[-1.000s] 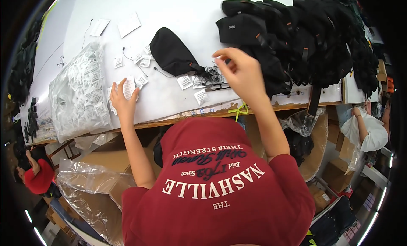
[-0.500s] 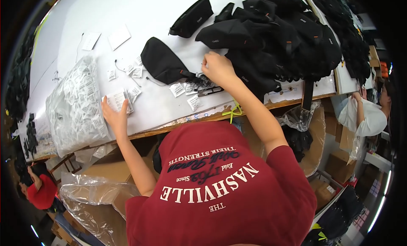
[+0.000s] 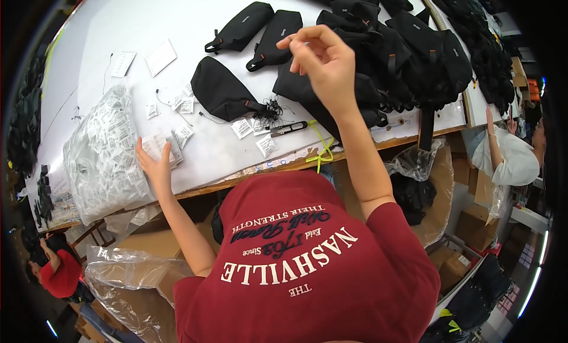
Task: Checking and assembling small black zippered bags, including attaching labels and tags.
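Observation:
My left hand [image 3: 156, 168] grips a stack of white printed tags [image 3: 156, 143] at the table's near left, thumb on one side and fingers on the other. Raised over the black fabric pouches, my right hand [image 3: 327, 65] has its fingers curled and thumb and fingertips pressed together. Anything in that pinch is too small to make out. Below and left of it lies a single black pouch [image 3: 222, 90], touching a tangle of thin black cords [image 3: 270, 111]. A black cutter-like tool [image 3: 288, 129] rests by the cords. Loose white tags [image 3: 242, 128] lie around them.
A clear bag full of white tags [image 3: 106, 151] stands left of my left hand. A large heap of black pouches [image 3: 408, 59] covers the table's right. Plastic-lined cardboard boxes [image 3: 136, 284] stand below the edge. Another person [image 3: 509, 151] is at the right.
My right hand has risen up and away from the cords, uncovering them and the tool. Pouches near it have shifted, and two now lie side by side at the top. My left hand has stayed at the tags.

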Tool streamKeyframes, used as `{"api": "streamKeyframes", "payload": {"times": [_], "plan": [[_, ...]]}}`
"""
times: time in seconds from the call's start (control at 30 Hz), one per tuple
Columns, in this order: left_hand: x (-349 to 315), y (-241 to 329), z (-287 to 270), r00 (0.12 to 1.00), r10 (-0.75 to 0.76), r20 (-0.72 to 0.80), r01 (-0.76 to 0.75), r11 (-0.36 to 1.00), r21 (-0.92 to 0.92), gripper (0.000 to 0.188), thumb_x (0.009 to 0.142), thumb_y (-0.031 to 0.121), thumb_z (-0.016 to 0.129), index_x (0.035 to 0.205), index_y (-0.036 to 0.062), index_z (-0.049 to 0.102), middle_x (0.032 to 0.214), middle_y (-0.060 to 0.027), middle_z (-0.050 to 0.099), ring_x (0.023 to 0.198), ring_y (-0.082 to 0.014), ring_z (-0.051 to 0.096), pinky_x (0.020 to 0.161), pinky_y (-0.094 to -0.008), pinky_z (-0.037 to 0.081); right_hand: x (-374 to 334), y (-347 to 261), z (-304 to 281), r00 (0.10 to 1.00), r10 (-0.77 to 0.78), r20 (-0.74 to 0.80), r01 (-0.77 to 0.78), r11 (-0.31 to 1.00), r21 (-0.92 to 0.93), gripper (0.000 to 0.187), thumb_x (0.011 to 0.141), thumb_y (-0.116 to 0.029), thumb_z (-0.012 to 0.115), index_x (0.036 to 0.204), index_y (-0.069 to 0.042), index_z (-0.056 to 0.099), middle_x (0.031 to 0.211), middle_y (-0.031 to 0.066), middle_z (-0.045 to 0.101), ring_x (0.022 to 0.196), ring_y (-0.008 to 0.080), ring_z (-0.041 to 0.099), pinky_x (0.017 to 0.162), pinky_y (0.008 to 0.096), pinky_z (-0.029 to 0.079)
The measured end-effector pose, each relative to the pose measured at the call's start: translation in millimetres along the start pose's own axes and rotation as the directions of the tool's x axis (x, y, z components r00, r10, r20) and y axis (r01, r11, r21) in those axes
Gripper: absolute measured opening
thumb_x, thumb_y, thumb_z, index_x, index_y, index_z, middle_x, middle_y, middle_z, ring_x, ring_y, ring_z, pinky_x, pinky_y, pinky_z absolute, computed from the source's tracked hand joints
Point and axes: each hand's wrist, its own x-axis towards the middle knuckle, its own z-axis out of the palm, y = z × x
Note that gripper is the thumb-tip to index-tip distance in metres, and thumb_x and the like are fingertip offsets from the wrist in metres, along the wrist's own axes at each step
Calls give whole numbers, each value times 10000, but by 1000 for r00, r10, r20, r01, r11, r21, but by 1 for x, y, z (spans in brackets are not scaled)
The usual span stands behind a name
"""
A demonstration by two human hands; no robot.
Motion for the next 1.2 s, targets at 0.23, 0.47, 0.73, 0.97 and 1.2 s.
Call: {"api": "streamKeyframes", "payload": {"times": [0.23, 0.47, 0.73, 0.97, 1.2], "plan": [[-15, 58, -23, 987, -71, -145, 1, 900, -436, 651, 797, 159, 702, 1333, 27, 358, 1303, -224, 428, 1177, -281, 434, 980, -368, 356, -2, -9, -3, 915, 338, 219, -384, 898, 217, 80, 825, -104, 621, 828, -24, 617, 613, -45, 508, 543, 8, 413, 486, 162, 291], [-57, 139, -22, 970, 186, 155, 78, 365, -928, 609, 755, -47, 623, 1319, -20, 393, 1170, -153, 511, 1054, -174, 505, 931, -294, 410, -28, -22, 20, 947, 102, 304, -26, 969, -246, 51, 792, -46, 657, 819, -23, 620, 634, -51, 546, 565, -4, 467, 524, 157, 349], [-88, 173, -14, 918, 315, 240, 97, 409, -907, 417, 752, -75, 648, 1150, -30, 533, 1049, -80, 566, 997, -149, 550, 884, -291, 440, -58, -17, 44, 892, -238, 383, 358, 891, -279, 123, 684, -18, 709, 753, -57, 615, 569, -20, 493, 462, 45, 428, 420, 189, 319], [-93, 176, -17, 892, 448, 60, -172, 460, -871, 266, 750, -118, 631, 1000, -33, 601, 967, -81, 555, 906, -148, 560, 823, -271, 456, -62, -12, 43, 877, -328, 352, 442, 839, -317, 145, 683, 1, 713, 776, -47, 614, 560, -13, 498, 453, 53, 439, 416, 187, 337], [-97, 177, -17, 911, 409, 51, -159, 464, -872, 265, 741, -139, 625, 985, -41, 604, 959, -95, 559, 893, -153, 563, 819, -269, 461, -70, -11, 37, 893, -317, 320, 416, 854, -313, 150, 689, 18, 707, 800, -35, 622, 601, -8, 551, 471, 52, 482, 429, 181, 366]]}}
